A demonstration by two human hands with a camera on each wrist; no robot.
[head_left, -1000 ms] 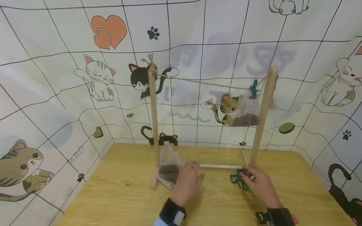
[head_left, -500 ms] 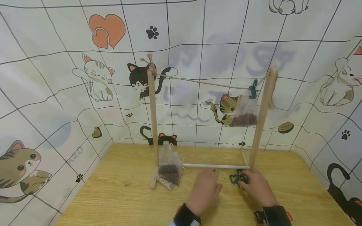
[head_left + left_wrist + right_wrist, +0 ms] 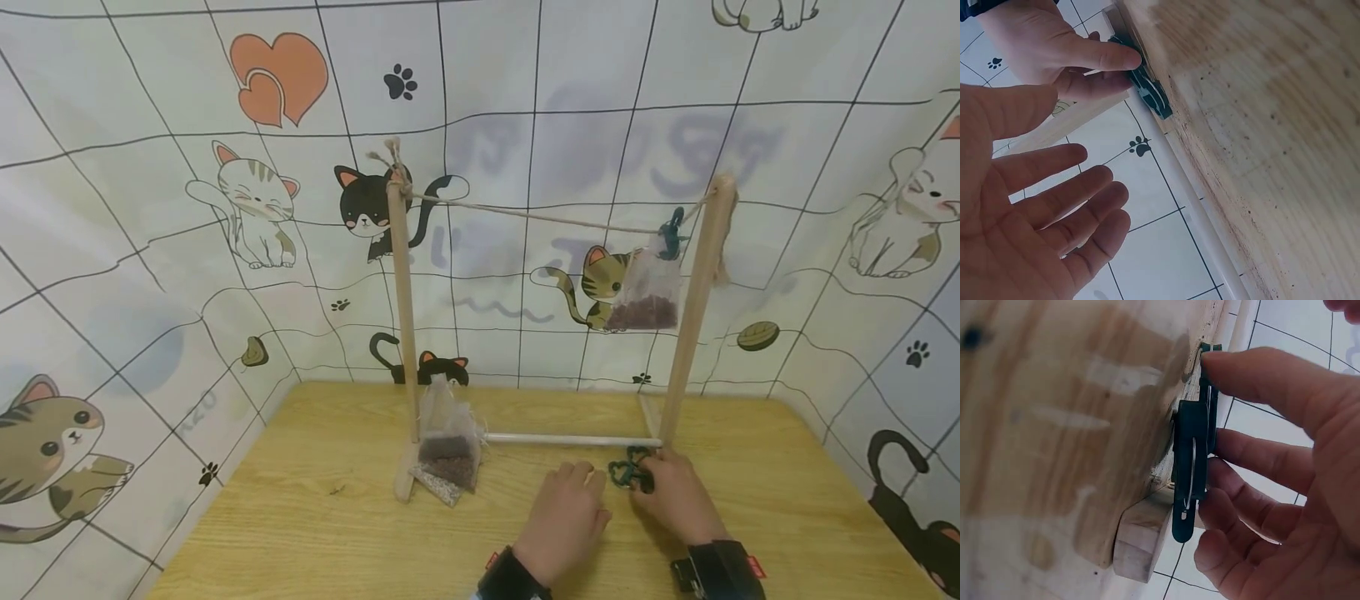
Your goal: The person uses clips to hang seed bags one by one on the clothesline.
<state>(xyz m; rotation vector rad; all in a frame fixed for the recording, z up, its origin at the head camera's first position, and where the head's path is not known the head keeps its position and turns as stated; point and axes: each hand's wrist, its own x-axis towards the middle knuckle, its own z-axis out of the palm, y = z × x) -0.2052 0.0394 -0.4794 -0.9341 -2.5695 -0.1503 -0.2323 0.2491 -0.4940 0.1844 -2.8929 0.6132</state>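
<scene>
My right hand (image 3: 678,496) is at the small pile of dark green clothespins (image 3: 622,473) on the table, by the foot of the right post. Its thumb and fingers pinch one green clothespin (image 3: 1191,456), which lies against the wooden tabletop in the right wrist view. My left hand (image 3: 566,517) hovers to the left of the pile, holding nothing; the left wrist view shows its palm and spread, loosely bent fingers (image 3: 1094,187). A clear bag with reddish-brown contents (image 3: 643,310) hangs from a string (image 3: 525,215) by a green clothespin (image 3: 671,233).
Two wooden posts, left (image 3: 402,317) and right (image 3: 697,317), carry the string. A white rod (image 3: 570,439) joins them low down. Several small filled bags (image 3: 450,458) lie at the left post's foot. Behind the wooden table (image 3: 300,517) is a cat-patterned sheet (image 3: 495,350).
My left hand has moved right and toward me, away from the bags at the left post. The right hand has settled lower among the green clothespins.
</scene>
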